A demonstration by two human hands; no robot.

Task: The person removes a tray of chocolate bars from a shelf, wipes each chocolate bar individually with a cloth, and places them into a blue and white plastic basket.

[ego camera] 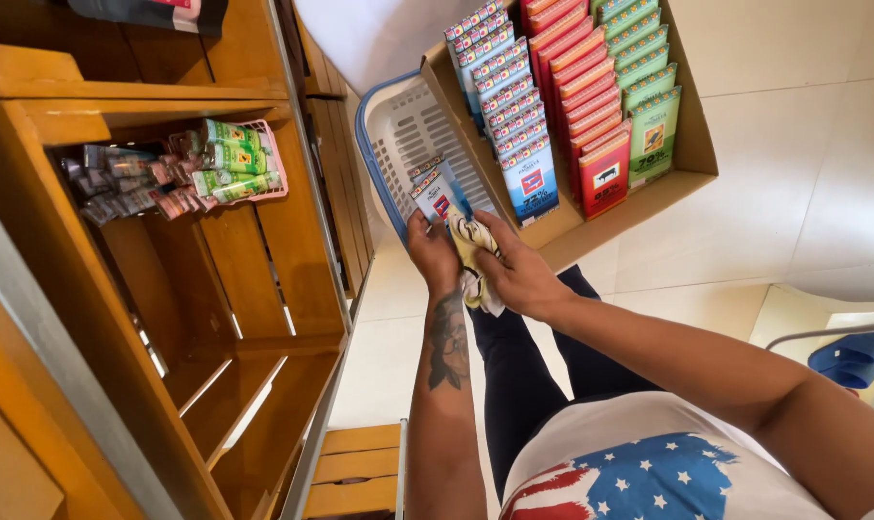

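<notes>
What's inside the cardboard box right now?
The cardboard box holds three upright rows of flat bars: blue, red and green. Only each row's front bar shows fully; those behind overlap, and the box floor is hidden.

Pale tiled floor (803, 193), wooden crate shelving (263, 279) on the left, bright even daylight

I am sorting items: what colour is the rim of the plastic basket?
Blue rim on a white slatted basket, seen in the head view.

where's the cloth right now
In the head view the cloth is just right of centre, held between both hands below the white basket.
</notes>
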